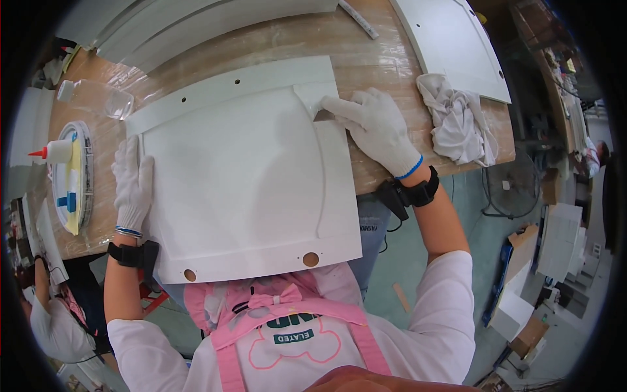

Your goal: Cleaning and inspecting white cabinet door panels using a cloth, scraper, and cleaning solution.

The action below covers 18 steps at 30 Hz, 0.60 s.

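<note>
Pink apron with a bow fills the lower view, just under the large white painted cabinet door panel, which lies flat on the wooden worktop and overhangs its near edge. Left hand, in a white knit glove, lies flat on the panel's left edge, fingers together and straight. Right hand, gloved alike, presses a small pale scraper at the panel's upper right corner, fingers closed on it. A crumpled white rag lies just right. At far left, a round white tray holds a glue bottle with a red tip, a yellow cloth and a blue piece.
</note>
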Available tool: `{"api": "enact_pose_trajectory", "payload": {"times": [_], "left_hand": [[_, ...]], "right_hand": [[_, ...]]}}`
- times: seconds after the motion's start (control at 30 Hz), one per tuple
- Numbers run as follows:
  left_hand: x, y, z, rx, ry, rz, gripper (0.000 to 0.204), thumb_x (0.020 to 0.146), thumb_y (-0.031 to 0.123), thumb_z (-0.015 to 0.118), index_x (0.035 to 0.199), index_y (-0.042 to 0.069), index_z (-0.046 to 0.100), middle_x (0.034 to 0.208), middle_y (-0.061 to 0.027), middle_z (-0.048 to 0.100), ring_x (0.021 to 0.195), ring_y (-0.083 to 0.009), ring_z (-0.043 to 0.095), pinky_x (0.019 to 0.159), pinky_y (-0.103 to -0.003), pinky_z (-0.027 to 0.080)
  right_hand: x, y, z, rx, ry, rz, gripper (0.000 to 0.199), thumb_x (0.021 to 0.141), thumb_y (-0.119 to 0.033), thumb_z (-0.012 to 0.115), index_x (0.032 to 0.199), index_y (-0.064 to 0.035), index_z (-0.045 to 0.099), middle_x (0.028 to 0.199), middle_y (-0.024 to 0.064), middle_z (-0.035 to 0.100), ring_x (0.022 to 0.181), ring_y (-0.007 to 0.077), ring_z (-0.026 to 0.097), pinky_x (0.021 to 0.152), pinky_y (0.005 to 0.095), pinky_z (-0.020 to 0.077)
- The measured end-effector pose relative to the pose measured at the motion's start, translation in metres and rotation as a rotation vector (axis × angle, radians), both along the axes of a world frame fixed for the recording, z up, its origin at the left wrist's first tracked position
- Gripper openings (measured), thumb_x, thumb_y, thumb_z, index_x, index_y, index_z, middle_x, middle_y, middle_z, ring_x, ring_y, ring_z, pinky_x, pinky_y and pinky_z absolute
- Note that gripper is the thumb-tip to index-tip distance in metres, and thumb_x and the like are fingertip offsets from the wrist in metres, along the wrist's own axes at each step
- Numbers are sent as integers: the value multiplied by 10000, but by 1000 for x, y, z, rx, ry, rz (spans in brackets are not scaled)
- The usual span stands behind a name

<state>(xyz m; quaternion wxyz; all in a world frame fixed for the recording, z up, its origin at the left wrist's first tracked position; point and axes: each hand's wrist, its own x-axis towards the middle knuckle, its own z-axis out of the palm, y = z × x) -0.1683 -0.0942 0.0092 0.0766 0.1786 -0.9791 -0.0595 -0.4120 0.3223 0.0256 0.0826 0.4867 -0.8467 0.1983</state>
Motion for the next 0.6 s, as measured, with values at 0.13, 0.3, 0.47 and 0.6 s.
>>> {"api": "enact_pose_trajectory", "payload": {"times": [0.13, 0.3, 0.47, 0.6], "left_hand": [[2, -4, -2, 2, 19, 2, 586, 1016, 355, 432, 1490, 16, 368, 1514, -257, 367, 1441, -413, 263, 1183, -474, 169], [1, -5, -2, 18, 27, -8, 579, 1015, 346, 436, 1484, 13, 375, 1509, -272, 361, 1430, -419, 274, 1179, -476, 179], [0, -4, -4, 26, 30, 9, 569, 1014, 337, 440, 1479, 16, 383, 1509, -267, 360, 1411, -421, 300, 1171, -478, 201], [0, -6, -6, 18, 60, 0, 552, 1010, 322, 450, 1469, 19, 397, 1496, -255, 376, 1383, -413, 337, 1161, -468, 231]], "right_hand": [[2, 3, 2, 28, -42, 30, 316, 839, -158, 659, 1133, -272, 690, 698, 31, 544, 757, 257, 565, 704, 397, 458], [3, 4, 0, 14, -13, 7, 321, 847, -167, 656, 1148, -271, 688, 713, 40, 550, 761, 264, 568, 713, 401, 463], [6, 4, 1, 93, -84, -9, 325, 855, -180, 655, 1166, -271, 679, 717, 54, 550, 744, 271, 568, 699, 407, 464], [10, 11, 3, 72, -81, 50, 320, 851, -191, 655, 1160, -269, 684, 714, 64, 548, 720, 282, 563, 677, 418, 463]]}}
